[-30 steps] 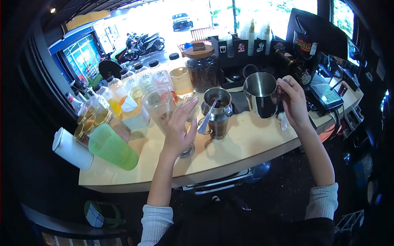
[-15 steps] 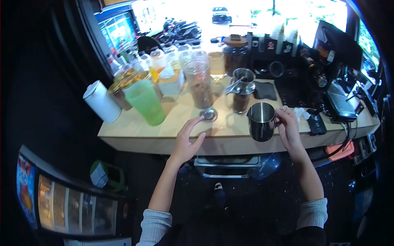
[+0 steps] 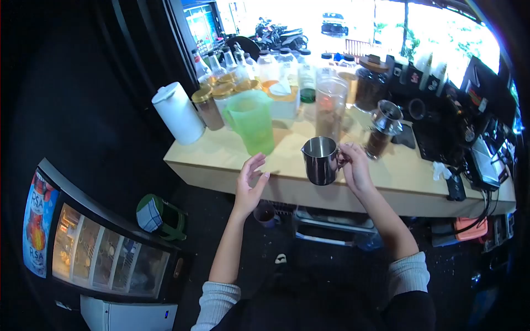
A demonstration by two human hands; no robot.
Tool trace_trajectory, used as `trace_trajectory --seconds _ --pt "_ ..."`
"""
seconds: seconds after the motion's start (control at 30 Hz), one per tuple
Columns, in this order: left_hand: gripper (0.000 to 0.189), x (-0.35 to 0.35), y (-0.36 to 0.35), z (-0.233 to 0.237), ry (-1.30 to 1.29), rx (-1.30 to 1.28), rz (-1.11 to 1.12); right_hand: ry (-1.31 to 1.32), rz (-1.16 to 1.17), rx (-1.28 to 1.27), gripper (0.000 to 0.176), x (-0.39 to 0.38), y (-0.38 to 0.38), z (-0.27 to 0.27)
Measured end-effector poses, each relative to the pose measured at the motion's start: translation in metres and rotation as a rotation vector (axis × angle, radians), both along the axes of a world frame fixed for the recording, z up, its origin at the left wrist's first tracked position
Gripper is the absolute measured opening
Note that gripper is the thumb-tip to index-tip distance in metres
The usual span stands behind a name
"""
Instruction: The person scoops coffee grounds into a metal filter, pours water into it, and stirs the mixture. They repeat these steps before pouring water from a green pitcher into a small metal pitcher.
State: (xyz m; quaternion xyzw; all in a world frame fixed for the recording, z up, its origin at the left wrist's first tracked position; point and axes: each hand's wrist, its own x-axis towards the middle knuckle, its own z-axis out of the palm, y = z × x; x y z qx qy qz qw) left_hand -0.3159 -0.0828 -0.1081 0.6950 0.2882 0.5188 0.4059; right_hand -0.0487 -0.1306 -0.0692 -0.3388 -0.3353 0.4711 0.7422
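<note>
My right hand [image 3: 354, 165] grips the handle of a steel milk pitcher [image 3: 321, 161], held upright just above the counter's front edge. No liquid can be made out inside it. My left hand [image 3: 252, 182] is empty, fingers apart, in front of the counter and just below a translucent green plastic pitcher [image 3: 251, 124]. Behind the milk pitcher stands a tall clear container [image 3: 330, 105] with brownish contents. To the right, a glass pot [image 3: 378, 138] of dark liquid carries a metal dripper [image 3: 388, 116] on top.
A white jug [image 3: 178, 114] and gold-lidded jars [image 3: 208, 108] stand at the counter's left end, bottles behind them. A lidded jar of dark contents [image 3: 371, 85] is at the back. Cables and a black machine occupy the right. Below left are a display fridge [image 3: 105, 248] and green stool [image 3: 168, 218].
The view has swung left. My right hand has carried the milk pitcher leftward, away from the dripper pot. My left hand now sits below the green pitcher, away from the small metal lid-like piece.
</note>
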Motion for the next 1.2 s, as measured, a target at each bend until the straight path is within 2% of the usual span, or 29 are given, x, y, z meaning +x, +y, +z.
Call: trace_trajectory --seconds 0.17,0.23,0.33,0.43,0.53,0.6,0.7,0.77,0.87,0.97,1.2 --pt "0.048 -0.051 0.061 -0.004 -0.113 -0.025 0.069 -0.005 -0.011 0.047 0.019 -0.032 0.101 -0.037" --pt "0.048 -0.065 0.081 -0.006 -0.108 -0.018 0.063 0.059 -0.078 0.053 0.021 -0.041 0.121 -0.047" --pt "0.049 -0.065 0.115 -0.011 -0.086 -0.037 -0.003 0.01 -0.137 0.047 0.024 -0.045 0.142 -0.062" --pt "0.056 -0.047 0.134 -0.018 -0.132 -0.058 -0.024 -0.052 -0.163 0.006 0.022 -0.047 0.129 -0.065" --pt "0.072 -0.025 0.165 -0.015 -0.326 -0.043 -0.111 -0.054 -0.129 0.115 0.021 -0.034 0.133 -0.088" --pt "0.067 -0.024 0.181 -0.008 -0.334 -0.051 -0.158 -0.229 -0.198 0.048 0.02 -0.029 0.132 -0.091" --pt "0.057 -0.012 0.197 0.015 -0.349 -0.08 -0.234 -0.319 -0.215 0.083 0.02 -0.033 0.128 -0.087" --pt "0.052 -0.009 0.206 0.017 -0.42 -0.283 -0.108 -0.346 -0.229 0.086 0.018 -0.033 0.125 -0.09" --pt "0.052 -0.007 0.21 0.036 -0.446 -0.305 -0.204 -0.433 -0.218 0.082 0.019 -0.032 0.126 -0.091" --pt "0.048 -0.005 0.197 0.061 -0.371 -0.212 -0.335 -0.466 -0.198 0.052 0.021 -0.032 0.122 -0.083" --pt "0.053 0.001 0.182 0.088 -0.126 -0.077 -0.323 -0.45 -0.167 0.041 0.022 -0.031 0.122 -0.084"
